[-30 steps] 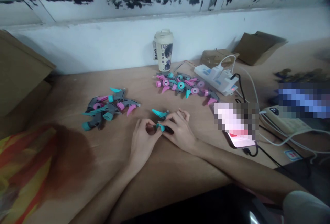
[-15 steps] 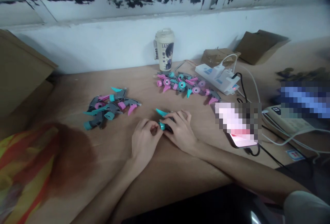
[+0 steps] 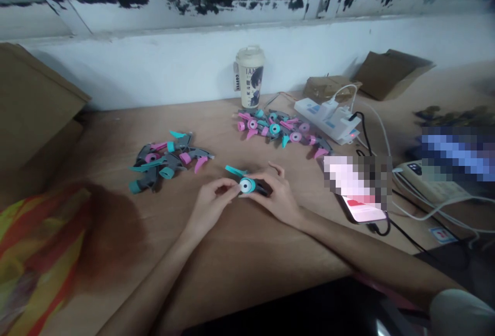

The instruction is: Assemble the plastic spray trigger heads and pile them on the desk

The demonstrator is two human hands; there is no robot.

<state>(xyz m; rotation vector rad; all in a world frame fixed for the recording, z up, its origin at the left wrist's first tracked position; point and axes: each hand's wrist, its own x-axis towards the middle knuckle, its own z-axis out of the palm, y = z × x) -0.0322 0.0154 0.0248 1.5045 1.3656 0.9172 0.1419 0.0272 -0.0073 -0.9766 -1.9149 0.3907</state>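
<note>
A grey trigger sprayer head with a teal collar (image 3: 248, 185) and teal trigger is between my hands above the table. Its collar faces me, showing a white ring with a dark centre hole. My right hand (image 3: 281, 197) is closed around the grey body from the right. The thumb and forefinger of my left hand (image 3: 211, 199) press on the collar's left edge. Beyond my left hand lies a loose pile of grey sprayer heads (image 3: 170, 161) with pink and teal parts. A larger pile of the same kind (image 3: 284, 129) lies farther back, right of centre.
A lidded coffee cup (image 3: 250, 78) stands by the wall behind the larger pile. To the right are a white power strip (image 3: 327, 122) with plugs and cables, and a lit phone (image 3: 363, 210). Cardboard boxes (image 3: 390, 76) sit at the back right; a red-yellow bag (image 3: 42, 253) is at left.
The sprayer head has been turned so its collar opening faces me, with the white ring now visible. My left hand has opened out slightly from its tighter curl. The piles look the same.
</note>
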